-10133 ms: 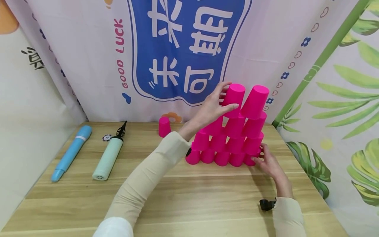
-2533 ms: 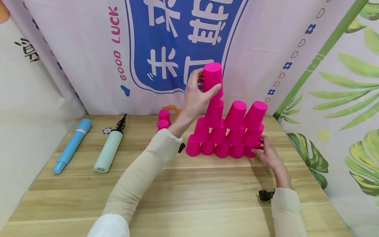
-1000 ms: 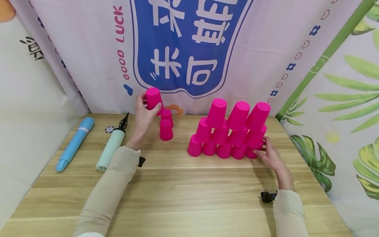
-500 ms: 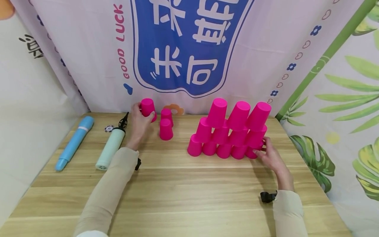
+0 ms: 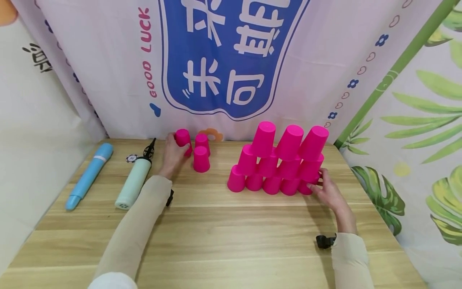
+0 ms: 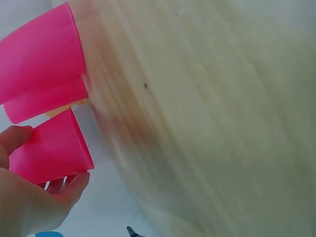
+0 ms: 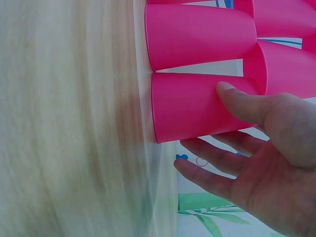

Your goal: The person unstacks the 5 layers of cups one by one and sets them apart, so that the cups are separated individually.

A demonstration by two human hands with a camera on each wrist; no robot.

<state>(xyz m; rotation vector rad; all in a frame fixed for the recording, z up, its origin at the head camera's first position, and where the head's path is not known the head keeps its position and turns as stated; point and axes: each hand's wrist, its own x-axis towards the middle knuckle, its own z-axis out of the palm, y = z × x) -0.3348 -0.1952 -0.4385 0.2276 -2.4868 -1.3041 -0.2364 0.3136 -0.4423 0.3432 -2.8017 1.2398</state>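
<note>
My left hand (image 5: 173, 155) grips an upside-down pink cup (image 5: 182, 137) at the back of the table, thumb on one side and fingers on the other. In the left wrist view that cup's rim (image 6: 81, 140) is close to the tabletop. Beside it stand two more upturned pink cups, a front one (image 5: 201, 159) and a rear one (image 5: 202, 140). A stepped wall of pink cups (image 5: 272, 160) stands at right, three on its top row. My right hand (image 5: 330, 193) holds the bottom row's right-end cup (image 7: 197, 106), thumb on its front, fingers around its outer side.
On the left of the wooden table (image 5: 231, 245) lie a blue tube-like pump (image 5: 90, 176) and a pale green pump (image 5: 133, 182) with a black nozzle. A small round chip (image 5: 131, 158) is next to the nozzle. A printed cloth (image 5: 119, 72) hangs behind.
My left hand has taken a cup from above the wall's third row, carried it left and lowered it beside two standing cups. The right hand stays at the bottom right-end cup.
</note>
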